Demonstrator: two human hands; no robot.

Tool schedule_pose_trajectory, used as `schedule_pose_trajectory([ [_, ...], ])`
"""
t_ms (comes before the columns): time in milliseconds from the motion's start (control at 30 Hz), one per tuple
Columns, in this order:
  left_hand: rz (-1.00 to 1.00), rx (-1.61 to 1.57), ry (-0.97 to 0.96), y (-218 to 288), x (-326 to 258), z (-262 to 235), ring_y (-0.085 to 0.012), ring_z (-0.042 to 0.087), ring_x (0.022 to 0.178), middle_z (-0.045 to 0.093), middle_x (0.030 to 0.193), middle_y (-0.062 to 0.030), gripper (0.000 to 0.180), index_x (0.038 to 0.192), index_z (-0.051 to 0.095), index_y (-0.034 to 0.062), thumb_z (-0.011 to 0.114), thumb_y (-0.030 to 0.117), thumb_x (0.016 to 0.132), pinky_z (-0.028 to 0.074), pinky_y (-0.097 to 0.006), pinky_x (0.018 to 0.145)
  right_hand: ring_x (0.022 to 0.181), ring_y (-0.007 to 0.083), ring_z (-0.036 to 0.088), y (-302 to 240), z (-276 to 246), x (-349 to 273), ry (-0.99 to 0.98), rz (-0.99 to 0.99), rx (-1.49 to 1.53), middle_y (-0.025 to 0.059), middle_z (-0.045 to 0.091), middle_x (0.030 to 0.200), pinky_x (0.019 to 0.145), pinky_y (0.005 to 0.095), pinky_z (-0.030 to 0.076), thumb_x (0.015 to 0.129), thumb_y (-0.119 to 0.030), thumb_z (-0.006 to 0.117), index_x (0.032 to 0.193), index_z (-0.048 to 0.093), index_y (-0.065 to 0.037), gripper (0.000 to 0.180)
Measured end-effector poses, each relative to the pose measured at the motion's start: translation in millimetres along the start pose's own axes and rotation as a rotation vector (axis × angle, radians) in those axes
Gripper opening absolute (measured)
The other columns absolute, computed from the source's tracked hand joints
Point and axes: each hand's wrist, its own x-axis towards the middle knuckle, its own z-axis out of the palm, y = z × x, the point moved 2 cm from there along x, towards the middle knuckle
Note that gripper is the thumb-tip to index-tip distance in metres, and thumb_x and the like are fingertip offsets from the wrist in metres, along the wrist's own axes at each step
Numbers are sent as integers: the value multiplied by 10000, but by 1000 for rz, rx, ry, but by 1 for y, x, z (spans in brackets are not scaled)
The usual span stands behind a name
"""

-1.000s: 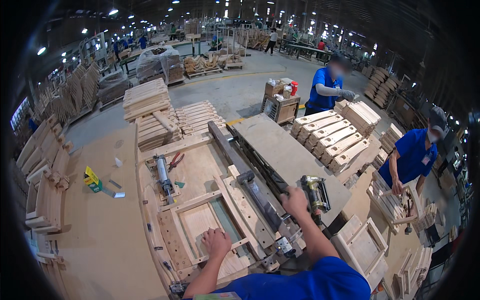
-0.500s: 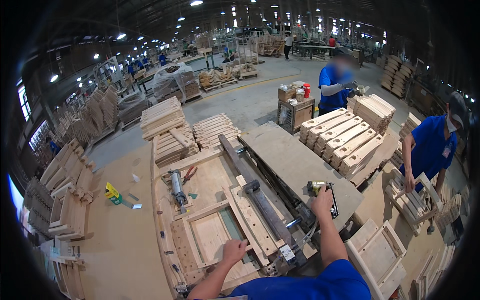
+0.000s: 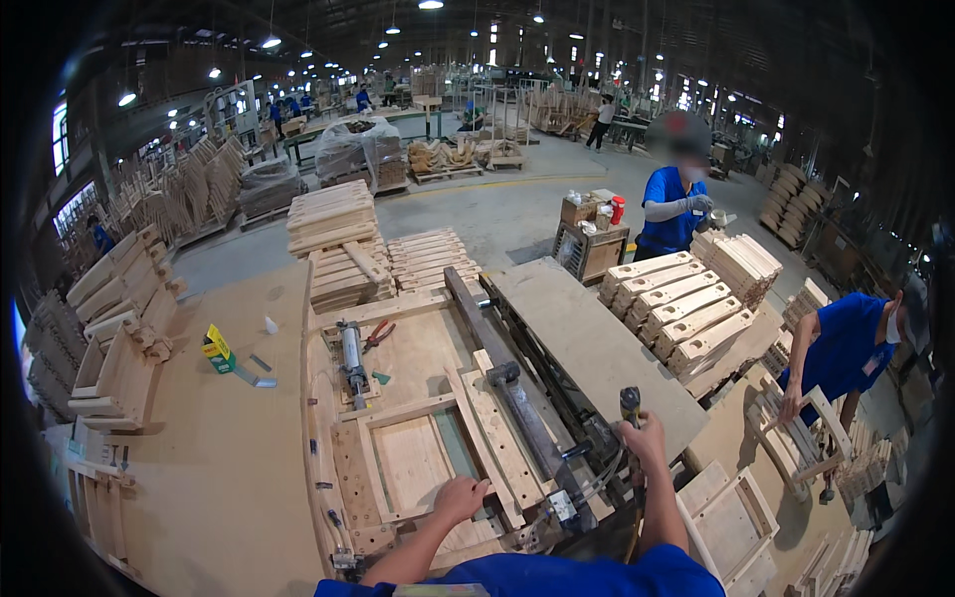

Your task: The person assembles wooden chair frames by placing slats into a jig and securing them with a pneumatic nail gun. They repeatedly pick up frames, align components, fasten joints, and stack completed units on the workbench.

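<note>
My left hand (image 3: 460, 498) rests flat on the near rail of a pale wooden frame (image 3: 416, 460) that lies in the clamping jig on the workbench. My right hand (image 3: 647, 438) grips the handle of a power tool (image 3: 631, 406), held upright at the bench's right side beside the long metal clamp bar (image 3: 509, 383). Both forearms come out of blue sleeves at the lower edge.
A pneumatic cylinder (image 3: 350, 356), red pliers (image 3: 377, 336) and a yellow-green box (image 3: 217, 349) lie further back on the bench. Stacks of wooden parts (image 3: 686, 303) stand to the right, near two people in blue. Finished frames (image 3: 731, 517) lean at lower right, chair parts (image 3: 114, 348) at left.
My right hand has lowered and drawn the tool toward the bench edge. My left hand slid slightly right along the frame rail. My head tipped up, showing more of the hall.
</note>
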Motion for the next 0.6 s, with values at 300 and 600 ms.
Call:
schedule_pose_trajectory([
  [300, -76, -60, -25, -45, -7, -8, -481, 703, 996, 722, 1008, -317, 612, 983, 805, -1, 502, 527, 1049, 552, -558, 935, 668, 106, 626, -67, -47, -84, -405, 133, 524, 18, 667, 788, 621, 296, 520, 963, -200, 733, 1065, 705, -24, 206],
  [600, 140, -426, 341, 3, -47, 4, -427, 660, 954, 712, 944, -198, 290, 1008, 782, 49, 690, 323, 995, 515, -520, 840, 625, 136, 632, -103, -27, -160, -649, 209, 666, 54, 660, 764, 585, 298, 514, 1102, -319, 600, 1202, 632, -13, 323],
])
